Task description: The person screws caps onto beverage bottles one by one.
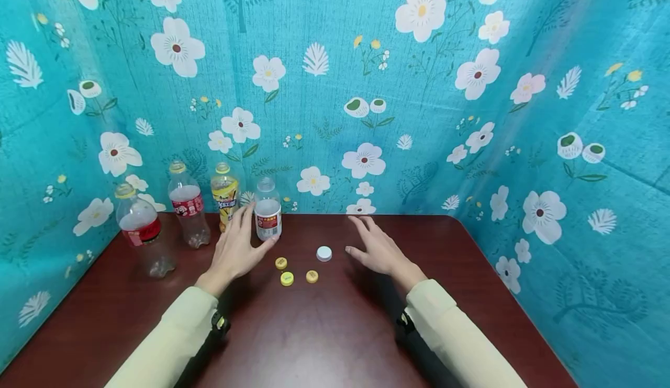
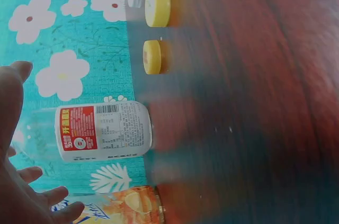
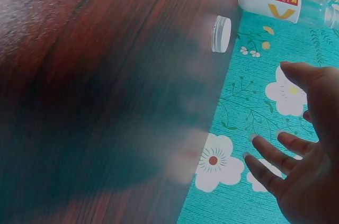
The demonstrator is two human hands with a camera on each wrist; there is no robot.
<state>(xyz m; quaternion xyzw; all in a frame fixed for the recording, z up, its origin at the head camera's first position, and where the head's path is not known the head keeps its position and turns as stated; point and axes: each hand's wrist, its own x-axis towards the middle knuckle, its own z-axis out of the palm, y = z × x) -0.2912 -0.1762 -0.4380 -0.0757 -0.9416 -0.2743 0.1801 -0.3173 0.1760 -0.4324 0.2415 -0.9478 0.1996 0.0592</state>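
My left hand (image 1: 234, 250) hovers with spread fingers in front of a clear bottle with a white and red label (image 1: 268, 213); nothing is in its grasp. Beside that bottle stands one with a yellow label (image 1: 225, 193), partly covered by the fingers. On the right, my right hand (image 1: 381, 248) is held over the table, fingers apart and holding nothing. Between the hands lie a white cap (image 1: 324, 253) and three yellow caps, one at the back (image 1: 281, 263), one in front (image 1: 287, 278) and one to the right (image 1: 312, 276). All the bottles are uncapped.
Two clear bottles with red labels stand at the left, one near the table's side edge (image 1: 142, 231) and one farther back (image 1: 189, 205). The dark red-brown table (image 1: 324, 341) meets a blue flowered curtain (image 1: 324, 85) at its back and sides.
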